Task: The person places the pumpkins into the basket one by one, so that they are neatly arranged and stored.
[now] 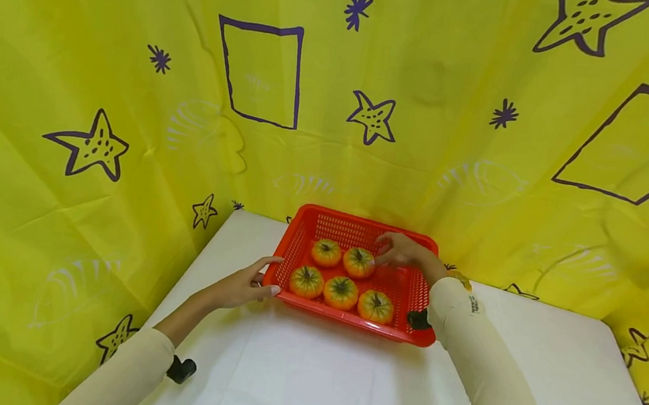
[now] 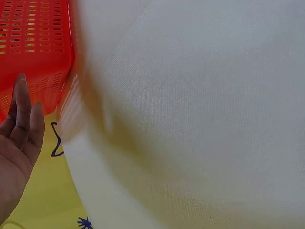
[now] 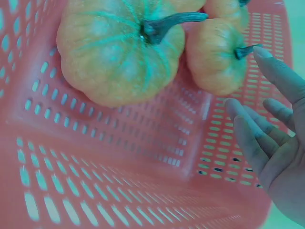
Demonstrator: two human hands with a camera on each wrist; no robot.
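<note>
A red plastic basket (image 1: 410,238) with slotted walls holds several small orange pumpkins with dark green stems, in a back row and a front row. My left hand (image 1: 239,286) touches the basket's left end near its front corner. In the left wrist view, that hand's fingers (image 2: 23,114) lie fairly straight against the basket wall. My right hand (image 1: 400,251) is inside the basket, beside the back-row right pumpkin (image 1: 358,262). From the right wrist, its fingertips (image 3: 262,52) are spread close to that pumpkin's stem; contact is unclear. The front-row right pumpkin (image 3: 119,57) looms nearer.
A white tabletop (image 1: 305,374) lies beneath the basket. Yellow cloth (image 1: 314,81) printed with stars and squares hangs behind and at both sides. Dark wrist-worn devices (image 1: 182,370) show on both arms.
</note>
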